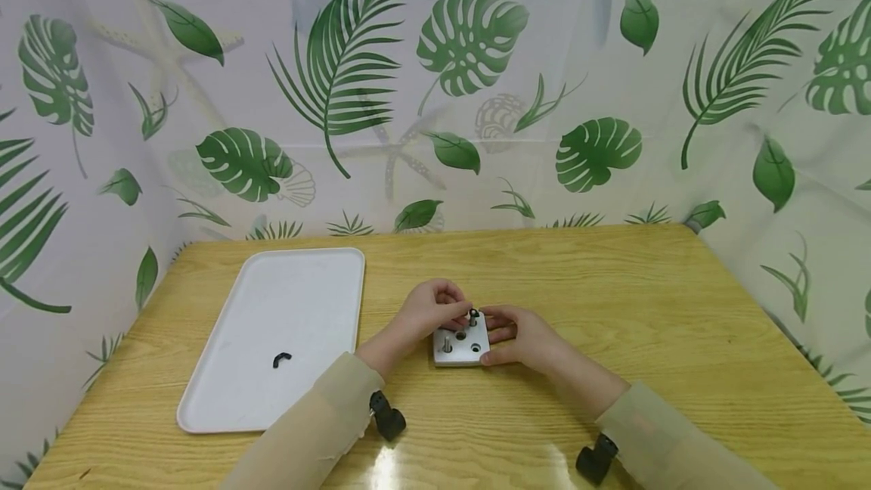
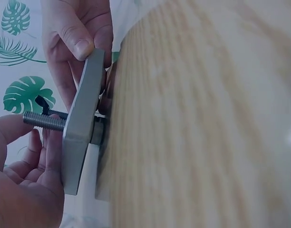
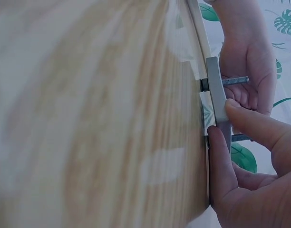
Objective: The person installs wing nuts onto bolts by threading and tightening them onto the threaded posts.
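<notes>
A square grey metal plate point(image 1: 463, 355) with holes stands just above the wooden table, two threaded bolts rising through it. The near-left bolt point(image 1: 447, 344) is bare; its head point(image 2: 97, 131) shows under the plate in the left wrist view. On the far-right bolt sits a black wing nut point(image 1: 473, 314), high on the thread. My left hand point(image 1: 430, 314) reaches over the plate's far left side, thumb and fingertips at that wing nut. My right hand point(image 1: 522, 336) grips the plate's right edge, thumb point(image 3: 236, 108) on the upper face and a finger point(image 3: 216, 142) beneath.
A white tray point(image 1: 299, 286) lies left of the plate, with a second black wing nut point(image 1: 281, 359) on it. The wooden table point(image 1: 612, 286) ends at a leaf-patterned cloth point(image 1: 517, 112) at the back and sides. Each sleeve carries a small black camera point(image 1: 389, 418).
</notes>
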{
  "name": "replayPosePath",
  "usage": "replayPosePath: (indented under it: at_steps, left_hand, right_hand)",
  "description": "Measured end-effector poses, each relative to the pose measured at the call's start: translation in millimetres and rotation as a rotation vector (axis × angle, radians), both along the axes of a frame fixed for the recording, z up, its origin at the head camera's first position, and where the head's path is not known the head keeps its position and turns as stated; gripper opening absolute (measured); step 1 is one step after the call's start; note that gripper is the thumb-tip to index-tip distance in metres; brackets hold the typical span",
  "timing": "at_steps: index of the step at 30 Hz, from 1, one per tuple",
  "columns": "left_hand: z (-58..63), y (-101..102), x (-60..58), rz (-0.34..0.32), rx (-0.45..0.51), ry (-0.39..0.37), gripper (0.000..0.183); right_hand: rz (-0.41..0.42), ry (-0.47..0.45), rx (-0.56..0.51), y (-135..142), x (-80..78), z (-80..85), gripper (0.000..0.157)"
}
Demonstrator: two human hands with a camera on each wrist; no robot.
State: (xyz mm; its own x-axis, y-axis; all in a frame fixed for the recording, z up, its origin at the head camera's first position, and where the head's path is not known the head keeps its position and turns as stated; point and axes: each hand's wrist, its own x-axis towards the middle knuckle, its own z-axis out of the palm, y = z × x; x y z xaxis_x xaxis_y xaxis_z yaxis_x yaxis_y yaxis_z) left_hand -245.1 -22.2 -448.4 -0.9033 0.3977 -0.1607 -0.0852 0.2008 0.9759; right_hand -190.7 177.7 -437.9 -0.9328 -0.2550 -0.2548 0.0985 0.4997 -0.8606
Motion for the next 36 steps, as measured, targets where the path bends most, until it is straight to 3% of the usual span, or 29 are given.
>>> replayPosePath:
  at_steps: [27,36]
  left_hand:
    - [3.0,0.2,0.0,-0.071,-0.072,0.062,0.023]
    - [0.5,0.5,-2.6,-0.045,-0.051,0.013,0.02]
  right_hand:
    - [0.005,-0.003,-0.006,0.9,0.2,-0.6,0.083]
    - [-0.012,-0.013,0.001,-0.4,-0.8,-2.2,0.082]
